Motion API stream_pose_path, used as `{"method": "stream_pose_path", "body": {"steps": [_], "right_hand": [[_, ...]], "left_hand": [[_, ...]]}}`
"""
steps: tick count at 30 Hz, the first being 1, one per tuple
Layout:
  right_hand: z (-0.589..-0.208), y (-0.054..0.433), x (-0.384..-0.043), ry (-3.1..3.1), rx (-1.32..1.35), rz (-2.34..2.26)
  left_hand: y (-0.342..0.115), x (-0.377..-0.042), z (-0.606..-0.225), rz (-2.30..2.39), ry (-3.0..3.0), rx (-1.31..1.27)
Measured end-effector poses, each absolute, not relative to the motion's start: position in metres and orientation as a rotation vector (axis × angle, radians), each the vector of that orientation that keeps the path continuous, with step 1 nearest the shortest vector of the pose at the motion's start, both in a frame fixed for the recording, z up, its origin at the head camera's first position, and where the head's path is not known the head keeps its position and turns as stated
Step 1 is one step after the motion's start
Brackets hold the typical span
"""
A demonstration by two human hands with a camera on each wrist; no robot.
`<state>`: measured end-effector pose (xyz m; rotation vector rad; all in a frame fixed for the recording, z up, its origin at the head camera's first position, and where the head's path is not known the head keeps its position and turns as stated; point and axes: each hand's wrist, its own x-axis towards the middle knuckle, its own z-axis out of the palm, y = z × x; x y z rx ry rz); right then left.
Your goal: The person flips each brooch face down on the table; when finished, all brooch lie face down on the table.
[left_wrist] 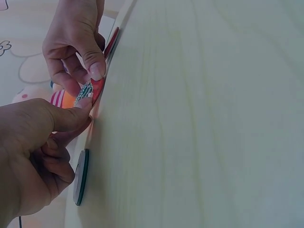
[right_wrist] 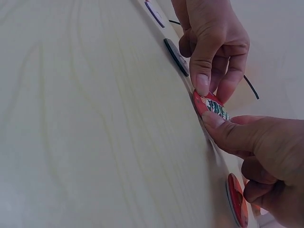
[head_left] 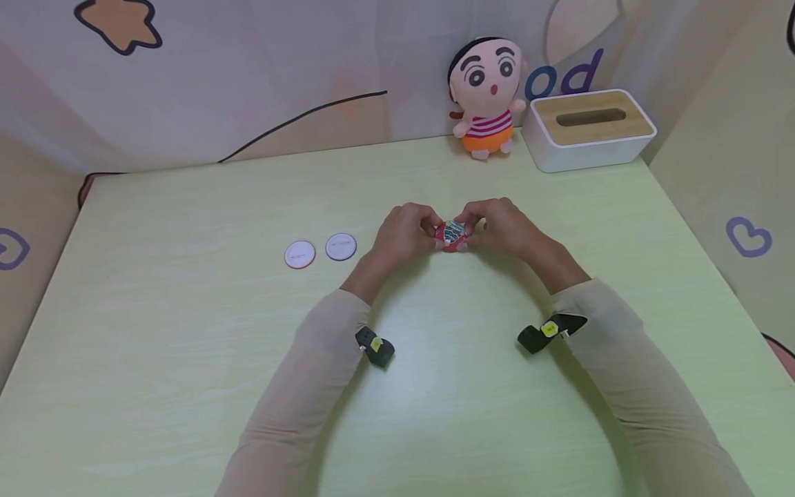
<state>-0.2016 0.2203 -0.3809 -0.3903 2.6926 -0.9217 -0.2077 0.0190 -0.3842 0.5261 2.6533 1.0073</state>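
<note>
Both hands meet at the middle of the table, pinching a red round disc with a green-and-white print between thumbs and fingers. My left hand grips its left edge, and my right hand grips its right edge. In the right wrist view the red disc is tilted, with both thumbs on its near face. Beside the right hand, that view shows another red disc, hidden in the head view. A dark-edged disc shows near the left hand in the left wrist view.
Left of the hands lie a red-rimmed white disc and a blue-rimmed white disc. A plush doll and a white tissue box with a wooden lid stand at the table's back edge, before a printed curtain.
</note>
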Motion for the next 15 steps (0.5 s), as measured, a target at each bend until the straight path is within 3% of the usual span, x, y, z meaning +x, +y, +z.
{"method": "stream_pose_path", "body": {"steps": [15], "right_hand": [[-0.3790,0.2227,-0.1985,2.736,-0.382,-0.972]], "left_hand": [[0.0210,-0.2075,-0.3801,1.090,2.628,0.456]]}}
